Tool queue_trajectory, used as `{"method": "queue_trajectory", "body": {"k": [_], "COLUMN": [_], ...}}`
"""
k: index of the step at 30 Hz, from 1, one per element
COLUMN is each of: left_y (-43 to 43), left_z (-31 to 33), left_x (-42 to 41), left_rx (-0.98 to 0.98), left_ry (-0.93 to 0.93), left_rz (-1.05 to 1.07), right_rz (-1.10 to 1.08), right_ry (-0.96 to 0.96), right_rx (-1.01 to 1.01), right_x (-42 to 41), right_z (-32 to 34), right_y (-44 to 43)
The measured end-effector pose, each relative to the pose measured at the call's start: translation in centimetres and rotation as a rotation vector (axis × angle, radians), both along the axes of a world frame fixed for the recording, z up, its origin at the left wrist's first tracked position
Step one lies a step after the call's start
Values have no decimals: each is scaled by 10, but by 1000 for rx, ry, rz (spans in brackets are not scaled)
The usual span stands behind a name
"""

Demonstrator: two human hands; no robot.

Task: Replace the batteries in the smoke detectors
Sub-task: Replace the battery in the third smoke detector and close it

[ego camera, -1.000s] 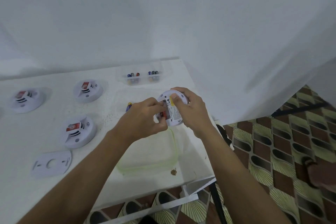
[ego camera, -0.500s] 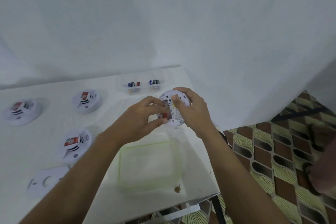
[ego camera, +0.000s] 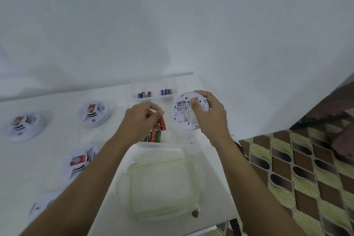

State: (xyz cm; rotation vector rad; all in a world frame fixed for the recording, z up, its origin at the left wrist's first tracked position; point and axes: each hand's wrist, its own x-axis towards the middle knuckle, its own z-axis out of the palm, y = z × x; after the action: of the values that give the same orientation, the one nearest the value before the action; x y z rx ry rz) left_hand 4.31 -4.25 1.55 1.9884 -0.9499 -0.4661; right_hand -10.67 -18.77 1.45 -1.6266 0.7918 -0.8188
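My right hand (ego camera: 207, 115) holds a white round smoke detector (ego camera: 183, 117) above the table, its back facing me with the battery bay open and empty. My left hand (ego camera: 142, 120) pinches a red battery (ego camera: 162, 123) just above a clear container holding several batteries (ego camera: 153, 136). A clear tray (ego camera: 153, 90) at the back of the table holds two groups of upright batteries (ego camera: 166, 92). Three more smoke detectors lie face up on the left: one at the far left (ego camera: 24, 125), one behind (ego camera: 94, 113), one nearer (ego camera: 81, 161).
A clear lid with a green rim (ego camera: 162, 188) lies on the white table (ego camera: 57, 140) in front of me. A white mounting plate (ego camera: 41, 205) sits near the front left, partly behind my arm. A white wall runs close behind. Patterned floor (ego camera: 298, 178) and someone's foot (ego camera: 342, 140) show at right.
My hands have come apart. The left hand has drawn a red battery out of the detector and moved left and down over the battery container. The camera has tilted, showing more table.
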Motion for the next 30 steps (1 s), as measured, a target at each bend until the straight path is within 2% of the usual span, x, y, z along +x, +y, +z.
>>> {"method": "queue_trajectory", "body": {"k": [4, 8, 11, 22, 30], "left_y": [-17, -29, -30, -27, -33], "left_z": [-7, -13, -17, -16, 33], "left_x": [3, 3, 7, 15, 44], "left_rx": [322, 489, 542, 452, 175], "left_ry": [-215, -336, -334, -344, -335], "left_rz": [-97, -194, -212, -227, -130], "right_rz": [1, 6, 3, 4, -28], "right_ry": [7, 19, 26, 45, 28], "right_rx": [-17, -26, -26, -16, 9], "right_x": [5, 8, 9, 22, 34], "right_z": [0, -4, -5, -6, -8], "right_y": [-1, -1, -1, -2, -7]}}
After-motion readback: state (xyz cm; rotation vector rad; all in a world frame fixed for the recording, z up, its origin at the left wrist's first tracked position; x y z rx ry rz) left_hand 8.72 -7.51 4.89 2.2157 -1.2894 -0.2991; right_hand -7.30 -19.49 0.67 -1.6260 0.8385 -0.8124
